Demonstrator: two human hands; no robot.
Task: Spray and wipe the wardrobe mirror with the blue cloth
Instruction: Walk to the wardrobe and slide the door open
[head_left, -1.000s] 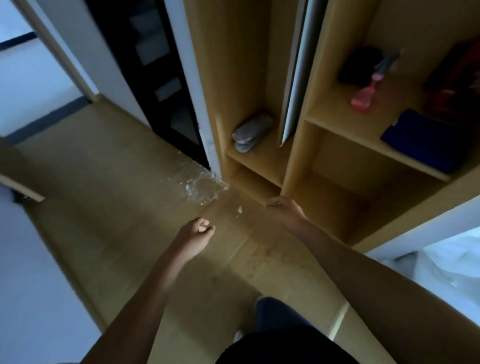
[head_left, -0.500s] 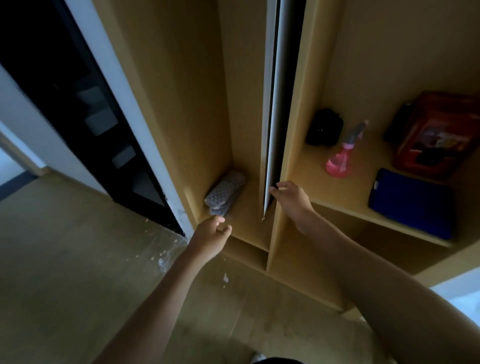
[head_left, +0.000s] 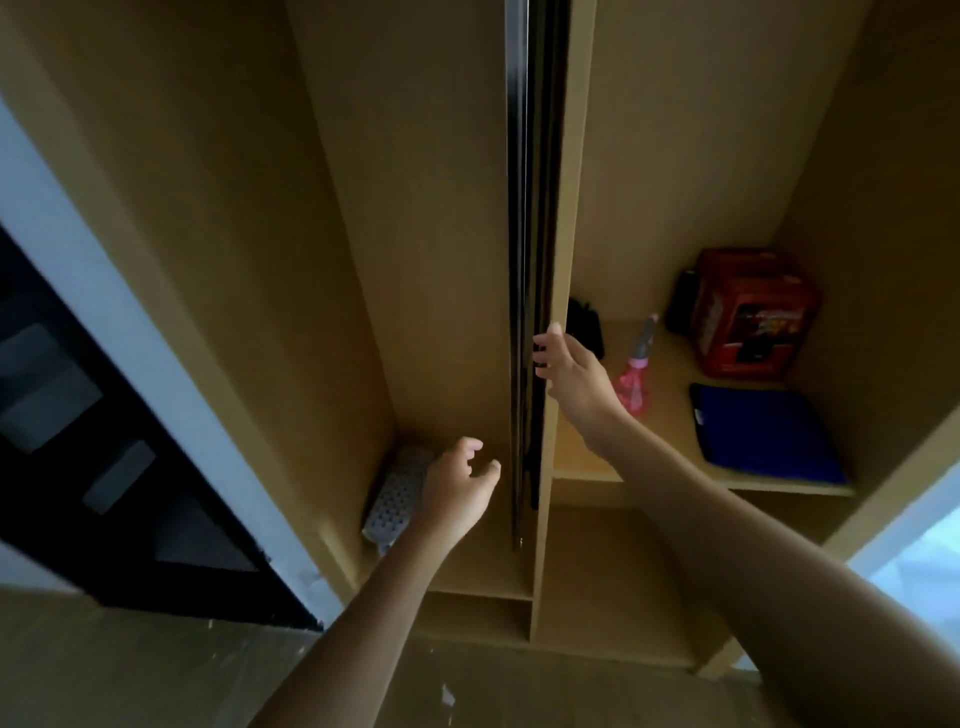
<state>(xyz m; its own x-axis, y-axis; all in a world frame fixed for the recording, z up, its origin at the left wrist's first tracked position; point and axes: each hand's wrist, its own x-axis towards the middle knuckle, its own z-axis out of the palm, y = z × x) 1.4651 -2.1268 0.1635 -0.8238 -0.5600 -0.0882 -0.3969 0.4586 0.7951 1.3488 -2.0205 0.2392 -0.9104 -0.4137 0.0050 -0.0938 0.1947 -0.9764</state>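
Tall flat panel stands on edge in the narrow shelf bay, against the divider. Right hand curls its fingertips onto the panel's front edge at mid-height; left hand is loosely spread, holding nothing, near the lower edge. Likely stiff, top-heavy, maybe glass: grip both long edges, one hand low.

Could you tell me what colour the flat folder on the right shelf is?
The flat rectangular folder is dark blue, clearest in the head view.
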